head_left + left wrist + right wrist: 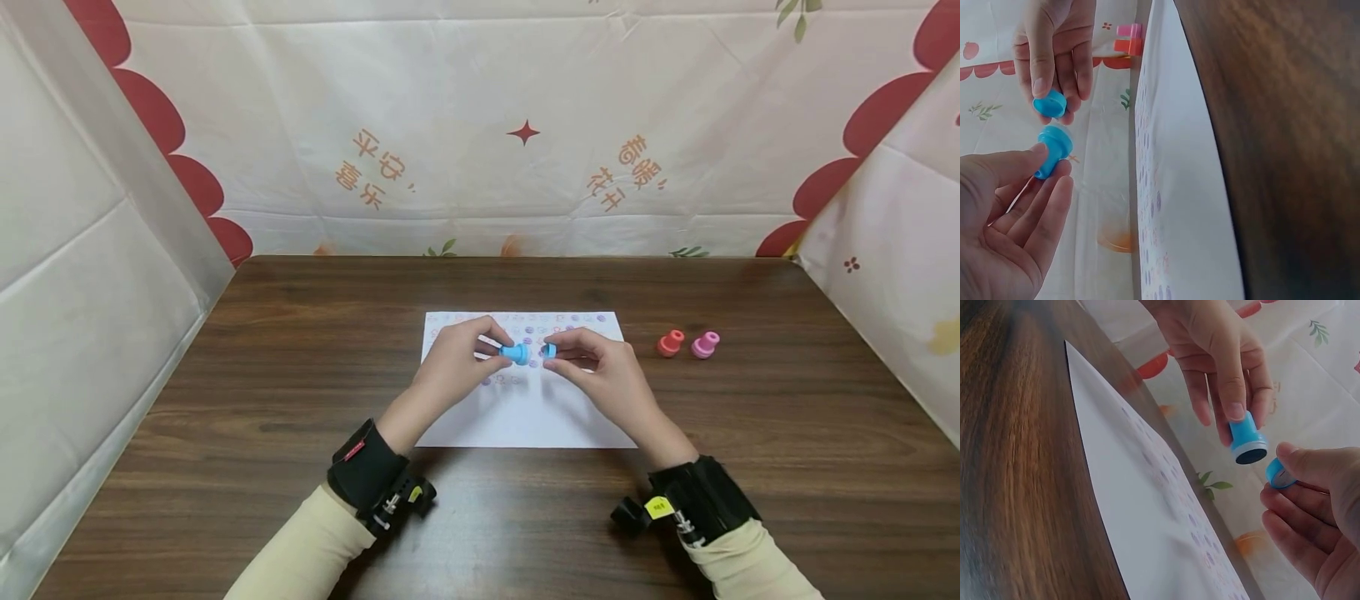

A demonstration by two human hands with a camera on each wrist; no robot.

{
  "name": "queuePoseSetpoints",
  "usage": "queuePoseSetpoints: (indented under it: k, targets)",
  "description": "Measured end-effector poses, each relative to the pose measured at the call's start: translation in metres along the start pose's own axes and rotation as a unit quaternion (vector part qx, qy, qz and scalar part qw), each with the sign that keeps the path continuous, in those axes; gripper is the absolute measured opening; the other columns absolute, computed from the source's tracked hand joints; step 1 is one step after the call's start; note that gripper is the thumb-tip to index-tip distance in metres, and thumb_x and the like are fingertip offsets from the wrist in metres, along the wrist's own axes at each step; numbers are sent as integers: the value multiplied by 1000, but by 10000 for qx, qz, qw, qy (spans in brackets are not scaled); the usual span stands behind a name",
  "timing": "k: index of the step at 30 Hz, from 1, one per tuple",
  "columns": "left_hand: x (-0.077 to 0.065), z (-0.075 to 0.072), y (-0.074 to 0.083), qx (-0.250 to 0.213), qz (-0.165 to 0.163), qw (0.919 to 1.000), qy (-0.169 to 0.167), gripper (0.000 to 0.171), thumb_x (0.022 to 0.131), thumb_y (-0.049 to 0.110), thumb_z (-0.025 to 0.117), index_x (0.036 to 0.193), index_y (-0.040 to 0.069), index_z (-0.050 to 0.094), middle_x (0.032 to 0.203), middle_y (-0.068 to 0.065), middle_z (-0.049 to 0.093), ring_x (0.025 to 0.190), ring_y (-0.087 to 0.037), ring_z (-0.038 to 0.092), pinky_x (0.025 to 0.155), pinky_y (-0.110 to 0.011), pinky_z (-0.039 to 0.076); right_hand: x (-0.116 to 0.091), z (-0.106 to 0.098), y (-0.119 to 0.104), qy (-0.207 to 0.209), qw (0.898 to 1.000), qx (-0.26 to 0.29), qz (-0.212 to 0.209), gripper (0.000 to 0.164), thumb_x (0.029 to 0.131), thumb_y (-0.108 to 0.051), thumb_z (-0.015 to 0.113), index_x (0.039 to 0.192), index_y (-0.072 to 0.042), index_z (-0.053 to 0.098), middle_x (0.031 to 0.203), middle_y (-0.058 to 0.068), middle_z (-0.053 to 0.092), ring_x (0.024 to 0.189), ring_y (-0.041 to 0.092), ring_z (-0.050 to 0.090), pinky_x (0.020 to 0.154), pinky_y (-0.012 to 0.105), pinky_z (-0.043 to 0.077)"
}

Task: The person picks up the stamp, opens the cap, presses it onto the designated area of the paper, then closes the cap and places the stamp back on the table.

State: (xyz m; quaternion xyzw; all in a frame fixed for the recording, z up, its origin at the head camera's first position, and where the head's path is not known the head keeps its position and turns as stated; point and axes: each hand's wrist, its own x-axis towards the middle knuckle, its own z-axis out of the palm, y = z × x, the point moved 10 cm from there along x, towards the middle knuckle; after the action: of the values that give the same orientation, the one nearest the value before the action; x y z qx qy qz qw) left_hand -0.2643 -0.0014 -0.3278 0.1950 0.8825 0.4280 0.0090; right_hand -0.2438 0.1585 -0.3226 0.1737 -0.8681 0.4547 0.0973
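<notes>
Over the white paper (525,417), my left hand (457,358) pinches a blue stamp (516,354) by its narrow handle. The stamp's dark round face (1251,456) shows in the right wrist view, turned toward the other hand. My right hand (600,367) holds the blue cap (550,351) between thumb and fingertips, its hollow side facing the stamp. A small gap separates cap (1050,104) and stamp (1055,150). Rows of small purple and reddish prints cover the paper's upper part, partly hidden by the hands.
Right of the paper, a red stamp (671,343) and a pink stamp (705,345) stand side by side on the brown wooden table (262,375). A pale printed cloth (480,125) hangs behind the table and along both sides.
</notes>
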Motion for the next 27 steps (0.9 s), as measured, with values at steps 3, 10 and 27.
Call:
queuePoseSetpoints:
  k: [3, 10, 27]
  targets:
    - [-2, 0, -1, -184, 7, 9998, 41, 18, 81, 13, 76, 96, 12, 65, 102, -4, 72, 90, -16, 70, 75, -35, 61, 1, 5, -2, -64, 10000, 27, -9, 26, 82, -14, 74, 105, -3, 69, 98, 14, 73, 87, 16, 68, 77, 40, 60]
    - [-5, 2, -4, -551, 8, 9984, 78, 18, 81, 11, 75, 95, 10, 65, 103, -5, 72, 88, -16, 71, 73, -36, 62, 2, 13, -2, -143, 9998, 141, -62, 26, 83, -16, 74, 105, -4, 69, 97, 15, 73, 84, 16, 69, 76, 40, 60]
    - [-8, 5, -5, -828, 46, 9965, 86, 18, 81, 10, 75, 95, 8, 64, 102, -6, 72, 89, -16, 71, 75, -35, 61, 2, 23, -2, -339, 9993, 163, -22, 25, 84, -17, 73, 107, -7, 69, 98, 8, 74, 86, 13, 68, 76, 41, 61]
